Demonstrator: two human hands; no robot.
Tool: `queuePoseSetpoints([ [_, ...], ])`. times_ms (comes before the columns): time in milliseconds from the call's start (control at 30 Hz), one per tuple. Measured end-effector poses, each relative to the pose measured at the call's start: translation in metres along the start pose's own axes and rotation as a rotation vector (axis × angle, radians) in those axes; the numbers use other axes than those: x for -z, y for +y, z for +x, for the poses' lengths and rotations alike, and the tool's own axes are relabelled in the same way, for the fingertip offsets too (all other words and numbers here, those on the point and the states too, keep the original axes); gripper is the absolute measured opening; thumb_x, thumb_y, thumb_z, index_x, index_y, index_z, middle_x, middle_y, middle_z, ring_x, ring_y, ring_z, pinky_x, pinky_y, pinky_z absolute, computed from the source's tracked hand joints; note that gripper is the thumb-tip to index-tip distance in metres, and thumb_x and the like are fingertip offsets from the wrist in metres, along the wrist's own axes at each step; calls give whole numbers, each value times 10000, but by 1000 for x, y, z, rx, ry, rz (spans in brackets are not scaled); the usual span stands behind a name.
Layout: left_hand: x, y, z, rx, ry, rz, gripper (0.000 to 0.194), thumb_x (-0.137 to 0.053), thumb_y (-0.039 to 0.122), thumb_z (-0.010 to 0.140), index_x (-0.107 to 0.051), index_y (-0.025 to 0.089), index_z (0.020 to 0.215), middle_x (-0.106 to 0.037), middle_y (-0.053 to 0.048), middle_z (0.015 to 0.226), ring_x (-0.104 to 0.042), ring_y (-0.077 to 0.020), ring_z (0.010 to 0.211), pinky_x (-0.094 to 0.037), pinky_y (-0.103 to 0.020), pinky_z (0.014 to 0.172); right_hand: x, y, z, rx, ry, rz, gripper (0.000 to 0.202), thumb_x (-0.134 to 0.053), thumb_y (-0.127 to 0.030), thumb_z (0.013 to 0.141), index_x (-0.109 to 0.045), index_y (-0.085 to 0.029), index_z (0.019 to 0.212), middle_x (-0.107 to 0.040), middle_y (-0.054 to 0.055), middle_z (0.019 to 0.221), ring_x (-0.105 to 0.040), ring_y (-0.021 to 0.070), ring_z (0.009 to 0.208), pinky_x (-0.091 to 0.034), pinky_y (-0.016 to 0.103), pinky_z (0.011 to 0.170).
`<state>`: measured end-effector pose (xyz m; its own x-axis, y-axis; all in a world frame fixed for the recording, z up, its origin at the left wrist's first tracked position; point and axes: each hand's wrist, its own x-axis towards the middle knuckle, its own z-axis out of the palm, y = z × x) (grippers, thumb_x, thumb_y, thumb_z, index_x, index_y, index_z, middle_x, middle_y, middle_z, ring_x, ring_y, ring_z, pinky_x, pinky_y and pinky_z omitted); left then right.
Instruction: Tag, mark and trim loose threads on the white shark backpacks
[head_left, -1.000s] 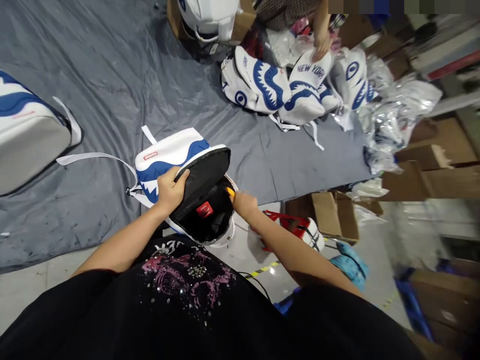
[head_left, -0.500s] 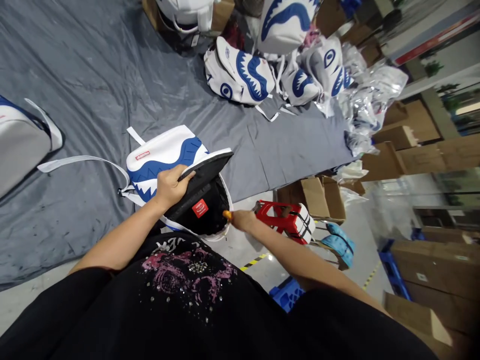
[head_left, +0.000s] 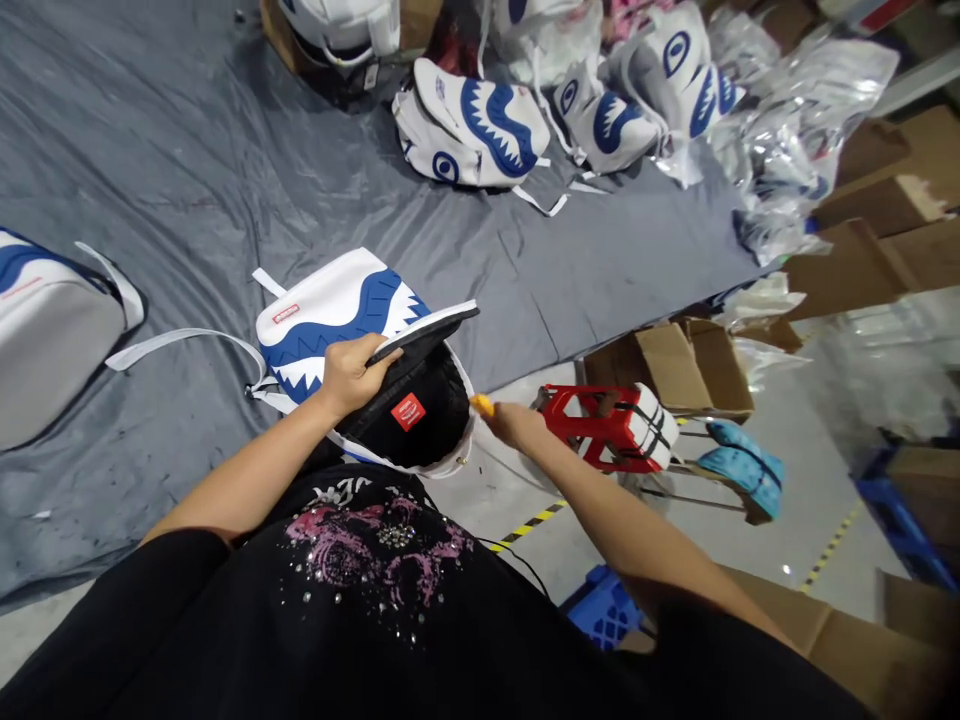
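Note:
A white backpack (head_left: 330, 275) with a blue shark-mouth print lies tilted at the table's edge, against my black shirt. Its top is unzipped, showing a black lining and a red label (head_left: 408, 411). My left hand (head_left: 352, 378) is closed on the lifted top flap (head_left: 431, 328). On the other side of the opening, my right hand (head_left: 517, 425) grips a small orange object (head_left: 482, 405) at the bag's rim. Most of that object is hidden in the fingers, so its kind cannot be made out. A white strap (head_left: 180, 342) trails left across the cloth.
Grey cloth (head_left: 210, 180) covers the table. Several white-and-blue backpacks (head_left: 480, 125) and plastic-wrapped bags (head_left: 787, 130) line the far side. Another bag (head_left: 60, 340) lies at left. Below at right are a red trolley (head_left: 600, 420), open cartons (head_left: 690, 365) and a blue crate (head_left: 604, 605).
My right hand and the orange object have drawn slightly outward from the bag's opening. My left hand still holds the flap. The view has shifted a little.

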<state>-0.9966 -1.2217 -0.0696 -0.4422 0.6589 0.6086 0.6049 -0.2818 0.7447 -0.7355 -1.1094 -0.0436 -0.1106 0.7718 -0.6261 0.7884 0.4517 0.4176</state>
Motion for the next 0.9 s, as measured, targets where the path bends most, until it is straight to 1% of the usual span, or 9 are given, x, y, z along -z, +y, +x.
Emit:
queuePoseSetpoints([
  [67,-2,1,2,-15,-7,-12,265,-569,358,927,-679,178,767,-678,-10,630,-606,-107,536,-420,-211,543,-7,-9,5,42,68,58,483,-361,-499,1015,-631,-151,1213,-717,188,1100,-695,271,1013,-475,313,814],
  [133,-3,2,3,-17,-19,-5,269,-566,359,925,-680,177,764,-678,-13,626,-607,-109,533,-423,-212,539,-18,-27,10,96,135,117,448,-357,-473,1024,-584,-162,1253,-717,165,1102,-690,259,1019,-467,296,808],
  [233,-2,2,4,-18,-43,38,312,-543,395,931,-683,179,755,-675,-19,616,-604,-113,524,-424,-215,530,-38,-58,16,187,204,193,410,-402,-459,1018,-575,-153,1228,-718,158,1082,-683,232,1016,-451,258,801],
  [333,-1,3,4,-37,-53,77,342,-534,422,935,-688,179,750,-670,-21,604,-604,-114,518,-425,-215,525,-57,-76,23,253,250,265,415,-452,-481,998,-584,-148,1208,-715,156,1084,-673,221,1016,-438,238,796],
  [467,-2,3,6,-59,-66,117,363,-518,441,944,-694,179,767,-679,-30,617,-614,-116,527,-429,-217,531,-71,-85,34,215,306,368,475,-269,-430,1049,-545,-114,1271,-713,160,1071,-680,224,951,-425,256,744],
  [567,-5,4,12,-93,-90,124,358,-527,448,940,-693,182,769,-672,-25,607,-607,-114,517,-425,-218,529,-77,-89,41,249,334,433,457,-324,-463,1034,-557,-151,1274,-719,126,1074,-673,212,968,-413,241,752],
  [667,-8,7,21,-164,-101,91,315,-547,405,942,-687,182,768,-660,-15,593,-597,-107,508,-413,-213,526,-80,-91,45,231,363,479,490,-277,-452,1041,-567,-119,1253,-727,141,1025,-678,222,923,-407,252,723],
  [767,-11,9,29,-230,-136,79,305,-546,396,944,-682,186,770,-647,-12,583,-585,-108,506,-395,-220,522,-82,-93,47,264,387,511,463,-354,-488,1020,-588,-145,1226,-734,111,1007,-679,219,933,-401,240,728],
  [900,-14,6,35,-220,-184,126,358,-513,438,953,-678,186,757,-626,-16,566,-565,-116,501,-387,-233,532,-84,-96,50,218,418,545,478,-300,-446,1036,-578,-113,1236,-734,135,981,-685,226,887,-392,248,689],
])
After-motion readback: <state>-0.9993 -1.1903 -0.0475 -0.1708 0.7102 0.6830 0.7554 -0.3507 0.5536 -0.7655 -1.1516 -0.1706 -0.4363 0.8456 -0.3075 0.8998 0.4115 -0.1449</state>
